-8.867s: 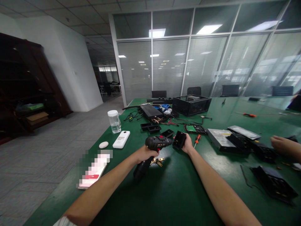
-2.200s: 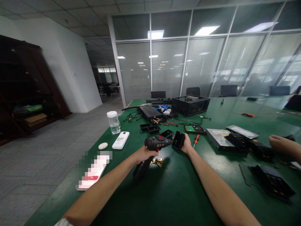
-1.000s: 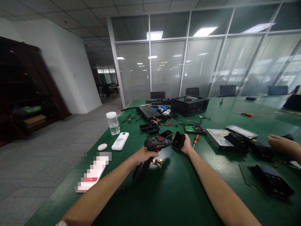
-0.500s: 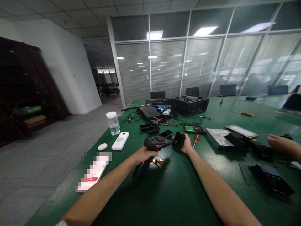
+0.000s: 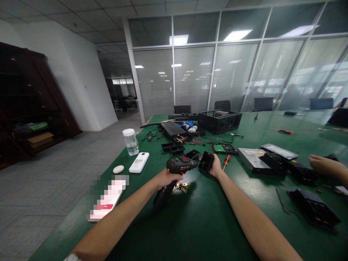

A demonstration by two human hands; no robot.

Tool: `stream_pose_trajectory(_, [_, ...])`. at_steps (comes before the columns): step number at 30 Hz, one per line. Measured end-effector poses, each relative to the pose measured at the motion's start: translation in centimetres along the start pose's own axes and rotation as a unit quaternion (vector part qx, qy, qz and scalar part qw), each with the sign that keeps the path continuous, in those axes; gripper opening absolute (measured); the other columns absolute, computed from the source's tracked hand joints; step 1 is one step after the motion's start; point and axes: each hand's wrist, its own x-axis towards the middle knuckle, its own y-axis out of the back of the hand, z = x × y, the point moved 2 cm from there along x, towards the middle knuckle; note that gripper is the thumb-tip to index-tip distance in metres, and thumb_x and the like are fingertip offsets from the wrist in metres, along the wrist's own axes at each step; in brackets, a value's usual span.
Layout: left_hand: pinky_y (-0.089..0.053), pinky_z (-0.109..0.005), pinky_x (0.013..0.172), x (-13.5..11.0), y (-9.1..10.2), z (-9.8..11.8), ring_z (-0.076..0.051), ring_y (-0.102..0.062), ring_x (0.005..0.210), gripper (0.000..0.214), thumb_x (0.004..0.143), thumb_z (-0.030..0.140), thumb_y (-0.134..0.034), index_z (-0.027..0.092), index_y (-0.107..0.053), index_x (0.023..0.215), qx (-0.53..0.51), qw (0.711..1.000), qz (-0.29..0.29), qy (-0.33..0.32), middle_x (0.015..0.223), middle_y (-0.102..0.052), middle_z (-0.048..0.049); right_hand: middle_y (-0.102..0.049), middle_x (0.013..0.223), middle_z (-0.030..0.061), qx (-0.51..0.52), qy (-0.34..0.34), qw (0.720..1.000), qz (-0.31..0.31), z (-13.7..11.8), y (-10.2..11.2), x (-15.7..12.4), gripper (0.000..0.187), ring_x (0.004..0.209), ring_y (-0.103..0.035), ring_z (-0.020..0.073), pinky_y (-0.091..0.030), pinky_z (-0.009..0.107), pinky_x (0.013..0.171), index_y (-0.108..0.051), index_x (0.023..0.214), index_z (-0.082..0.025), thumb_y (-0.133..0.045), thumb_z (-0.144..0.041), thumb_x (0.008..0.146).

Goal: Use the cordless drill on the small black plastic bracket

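My left hand (image 5: 166, 179) is wrapped round the grip of a black cordless drill (image 5: 179, 165), which points to the right. Held in my right hand (image 5: 215, 166) is a small black open-topped box (image 5: 206, 162), tilted toward the drill. The drill's tip is close to the box; whether they touch I cannot tell. Several brass-coloured metal pieces (image 5: 184, 187) lie on the green table below the drill. Behind the box are more small black boxes (image 5: 177, 149). An orange-handled screwdriver (image 5: 227, 161) rests just right of my right hand.
At the left stand a lidded clear jar (image 5: 132, 143), a white device (image 5: 139, 162) and a pixelated phone (image 5: 108, 201). A black computer case (image 5: 219, 121) sits farther back. Drives (image 5: 254, 161) lie to the right, near another person's hand (image 5: 324, 165).
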Motion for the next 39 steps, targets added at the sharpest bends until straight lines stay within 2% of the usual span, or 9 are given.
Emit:
stream_pose_trajectory(10, [-0.037, -0.025, 0.054, -0.05, -0.02, 0.12, -0.012, -0.048, 0.055, 0.027, 0.058, 0.029, -0.063, 0.011, -0.058, 0.077, 0.012, 1.0, 0.022, 0.003, 0.062, -0.055, -0.0014, -0.064, 0.07, 0.0093, -0.005, -0.001, 1.0, -0.003, -0.16, -0.27, -0.34, 0.04, 0.064, -0.06, 0.021, -0.046, 0.033, 0.059, -0.059, 0.081, -0.015, -0.029, -0.04, 0.073])
stream_pose_trajectory(18, [-0.038, -0.026, 0.057, -0.15, -0.17, 0.22, -0.012, -0.048, 0.058, 0.025, 0.059, 0.029, -0.062, 0.011, -0.059, 0.076, 0.031, 0.999, 0.029, -0.006, 0.065, -0.056, -0.0015, -0.064, 0.071, 0.0095, -0.008, 0.0, 1.0, -0.004, -0.13, -0.28, -0.33, 0.04, 0.065, -0.06, 0.0216, -0.046, 0.035, 0.062, -0.059, 0.08, -0.014, -0.029, -0.04, 0.073])
stream_pose_trajectory(25, [-0.038, -0.027, 0.065, -0.45, -0.34, 0.78, -0.014, -0.05, 0.069, 0.029, 0.058, 0.025, -0.062, 0.012, -0.06, 0.083, 0.046, 0.998, 0.046, -0.027, 0.074, -0.058, -0.0019, -0.063, 0.069, 0.009, 0.003, 0.007, 1.0, -0.005, -0.13, -0.38, -0.27, 0.039, 0.064, -0.06, 0.0214, -0.046, 0.034, 0.06, -0.059, 0.079, -0.015, -0.029, -0.039, 0.074])
stream_pose_trajectory(32, [-0.037, -0.025, 0.054, -0.11, -0.12, 0.27, -0.012, -0.048, 0.056, 0.02, 0.06, 0.028, -0.059, 0.011, -0.057, 0.07, 0.037, 0.999, 0.018, -0.012, 0.061, -0.055, -0.0017, -0.064, 0.069, 0.0089, -0.003, 0.004, 1.0, -0.001, -0.09, -0.22, -0.16, 0.038, 0.065, -0.06, 0.0213, -0.046, 0.035, 0.061, -0.058, 0.079, -0.015, -0.029, -0.04, 0.074])
stream_pose_trajectory(39, [-0.036, -0.025, 0.053, -0.07, -0.09, 0.32, -0.011, -0.047, 0.054, 0.02, 0.06, 0.028, -0.06, 0.011, -0.058, 0.07, 0.024, 1.0, 0.01, -0.007, 0.06, -0.055, -0.0015, -0.064, 0.069, 0.0088, -0.006, 0.007, 1.0, -0.005, -0.02, 0.02, 0.05, 0.039, 0.064, -0.06, 0.0213, -0.046, 0.035, 0.061, -0.059, 0.079, -0.015, -0.029, -0.039, 0.074])
